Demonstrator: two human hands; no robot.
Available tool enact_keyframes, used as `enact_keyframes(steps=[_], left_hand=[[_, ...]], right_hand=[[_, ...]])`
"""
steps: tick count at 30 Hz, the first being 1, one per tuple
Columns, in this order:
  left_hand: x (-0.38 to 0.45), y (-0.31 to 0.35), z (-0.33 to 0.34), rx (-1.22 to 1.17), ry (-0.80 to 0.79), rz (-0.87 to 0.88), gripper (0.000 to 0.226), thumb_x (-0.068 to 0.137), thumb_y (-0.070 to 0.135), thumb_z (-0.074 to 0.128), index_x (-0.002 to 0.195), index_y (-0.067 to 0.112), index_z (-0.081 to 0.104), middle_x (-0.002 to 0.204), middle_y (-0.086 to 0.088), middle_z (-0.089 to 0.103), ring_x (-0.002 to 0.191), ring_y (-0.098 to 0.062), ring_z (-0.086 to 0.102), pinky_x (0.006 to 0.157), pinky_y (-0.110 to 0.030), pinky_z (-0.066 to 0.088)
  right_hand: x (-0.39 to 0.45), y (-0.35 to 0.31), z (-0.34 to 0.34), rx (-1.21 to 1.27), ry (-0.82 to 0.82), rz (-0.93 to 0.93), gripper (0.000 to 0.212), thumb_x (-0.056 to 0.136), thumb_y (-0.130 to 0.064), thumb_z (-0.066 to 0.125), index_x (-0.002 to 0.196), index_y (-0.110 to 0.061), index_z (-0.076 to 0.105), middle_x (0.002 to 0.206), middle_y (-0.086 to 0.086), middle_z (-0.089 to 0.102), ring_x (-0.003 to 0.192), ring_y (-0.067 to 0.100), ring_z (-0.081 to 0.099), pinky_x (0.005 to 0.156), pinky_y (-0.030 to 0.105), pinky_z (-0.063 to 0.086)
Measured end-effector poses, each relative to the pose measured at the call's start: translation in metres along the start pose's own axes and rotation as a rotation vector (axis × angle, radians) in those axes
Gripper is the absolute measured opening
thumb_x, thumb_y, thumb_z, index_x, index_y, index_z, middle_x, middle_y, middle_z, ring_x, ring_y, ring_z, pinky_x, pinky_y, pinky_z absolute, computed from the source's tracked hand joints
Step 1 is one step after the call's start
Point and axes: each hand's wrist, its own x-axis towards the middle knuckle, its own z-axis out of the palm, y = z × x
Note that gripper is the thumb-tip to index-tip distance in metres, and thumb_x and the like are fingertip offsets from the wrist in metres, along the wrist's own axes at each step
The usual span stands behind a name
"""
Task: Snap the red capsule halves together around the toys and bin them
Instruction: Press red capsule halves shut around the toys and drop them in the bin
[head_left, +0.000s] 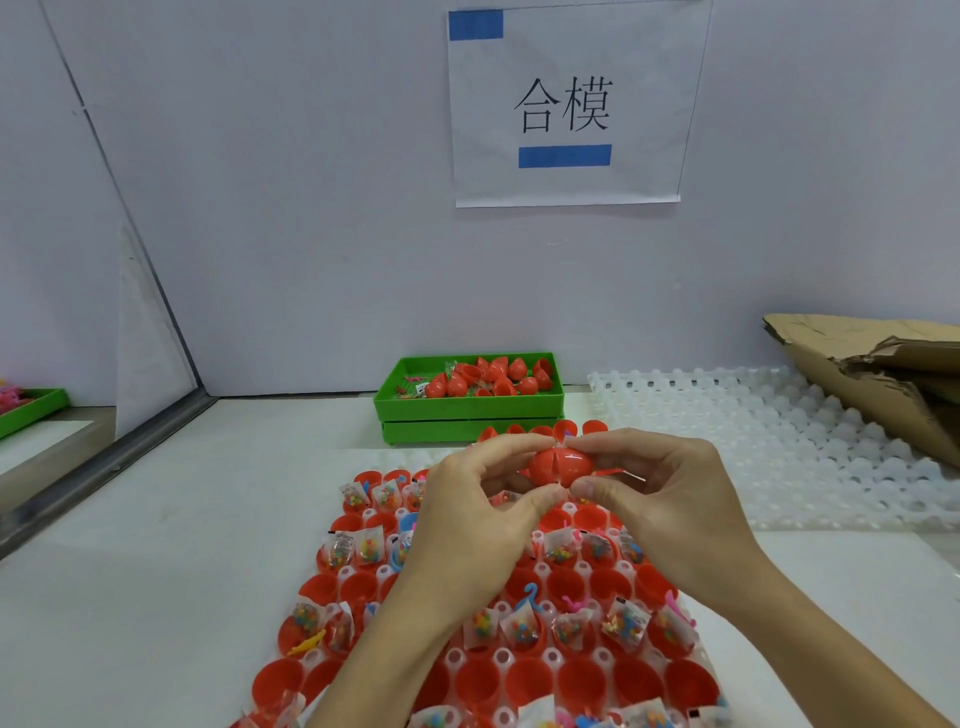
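Both hands, left hand (467, 525) and right hand (660, 499), pinch one red capsule (561, 466) between fingertips. Green bin (467, 400) sits far behind, capsule halves tray (498, 660) near.

Red capsule (561, 466) held mid-air w/ halves meeting, seam prob. not fully shut. Open red halves (530, 680) w/ bagged toys (626, 623) fill tray below; green bin (470, 397) behind holds capsules.

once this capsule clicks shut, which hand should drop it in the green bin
Probably the left. Both hands pinch the red capsule, left hand and right hand. The green bin sits straight behind, slightly on the left hand's side, so that hand looks to have the shorter path.
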Motion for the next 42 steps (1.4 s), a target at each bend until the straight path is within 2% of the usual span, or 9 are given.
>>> enact_keyframes(steps=[4,8,13,17,22,27,31,36,42], left_hand=[[-0.0001,0.0005,-0.0008,-0.014,-0.012,0.001,0.038,0.085,0.017,0.076,0.110,0.045,0.066,0.098,0.018,0.074,0.091,-0.004,0.071,0.081,-0.021,0.058],[0.0001,0.0001,-0.0005,-0.069,-0.003,-0.022,0.033,0.087,0.014,0.074,0.109,0.038,0.070,0.097,0.018,0.075,0.087,-0.003,0.073,0.078,-0.019,0.058],[0.0021,-0.0023,-0.0022,-0.163,-0.018,-0.083,0.027,0.081,0.023,0.076,0.107,0.028,0.072,0.096,0.011,0.077,0.087,-0.009,0.074,0.079,-0.026,0.060],[0.0028,-0.0041,-0.0043,-0.124,-0.015,-0.076,0.035,0.071,0.035,0.076,0.105,0.028,0.074,0.095,0.012,0.076,0.090,-0.008,0.073,0.080,-0.026,0.060],[0.0029,-0.0048,-0.0044,-0.103,-0.018,-0.072,0.031,0.075,0.020,0.081,0.105,0.026,0.076,0.091,0.012,0.077,0.085,-0.006,0.072,0.073,-0.018,0.057],[0.0017,-0.0023,-0.0048,-0.107,-0.021,-0.081,0.033,0.076,0.015,0.081,0.103,0.034,0.075,0.091,0.012,0.076,0.085,-0.007,0.073,0.076,-0.020,0.058],[0.0011,0.0003,-0.0038,-0.097,-0.015,-0.072,0.034,0.077,0.018,0.080,0.099,0.043,0.072,0.090,0.016,0.075,0.084,-0.005,0.072,0.075,-0.016,0.056],[0.0012,-0.0006,-0.0033,-0.083,-0.006,-0.067,0.033,0.079,0.018,0.080,0.099,0.042,0.072,0.088,0.014,0.076,0.084,-0.007,0.072,0.076,-0.019,0.058],[0.0021,-0.0009,-0.0039,-0.090,-0.009,-0.062,0.031,0.078,0.020,0.080,0.100,0.040,0.074,0.088,0.015,0.076,0.085,-0.007,0.072,0.076,-0.019,0.057]], right_hand=[[-0.0002,-0.0002,0.0008,0.012,0.016,0.003,0.037,0.074,0.001,0.081,0.094,-0.030,0.076,0.088,-0.012,0.077,0.085,0.009,0.075,0.080,0.023,0.060],[-0.0006,-0.0014,0.0015,0.017,0.017,0.005,0.037,0.074,-0.002,0.082,0.093,-0.032,0.075,0.088,-0.014,0.077,0.084,0.008,0.074,0.077,0.019,0.059],[-0.0014,-0.0029,0.0013,0.041,0.012,0.007,0.031,0.069,-0.012,0.081,0.092,-0.032,0.074,0.088,-0.016,0.076,0.085,0.007,0.074,0.074,0.016,0.057],[-0.0021,-0.0022,0.0020,0.039,0.004,0.010,0.034,0.071,-0.004,0.083,0.093,-0.029,0.076,0.090,-0.012,0.077,0.086,0.010,0.074,0.077,0.022,0.060],[-0.0025,-0.0003,0.0019,0.020,0.007,0.019,0.034,0.073,-0.001,0.082,0.096,-0.026,0.077,0.091,-0.009,0.078,0.088,0.012,0.075,0.081,0.028,0.061],[-0.0023,0.0004,0.0032,0.012,0.017,0.025,0.034,0.075,0.001,0.080,0.096,-0.026,0.077,0.089,-0.010,0.078,0.086,0.011,0.074,0.081,0.026,0.060],[-0.0020,0.0009,0.0025,0.017,0.011,0.028,0.033,0.077,0.000,0.079,0.096,-0.027,0.076,0.089,-0.012,0.078,0.086,0.009,0.074,0.082,0.023,0.059],[-0.0025,0.0030,0.0037,0.072,0.012,0.048,0.031,0.077,0.001,0.078,0.101,-0.019,0.077,0.090,-0.006,0.078,0.086,0.013,0.076,0.081,0.030,0.061],[-0.0028,0.0052,0.0041,0.097,0.020,0.030,0.032,0.076,0.001,0.079,0.100,-0.020,0.078,0.090,-0.004,0.079,0.085,0.015,0.076,0.080,0.031,0.062]])
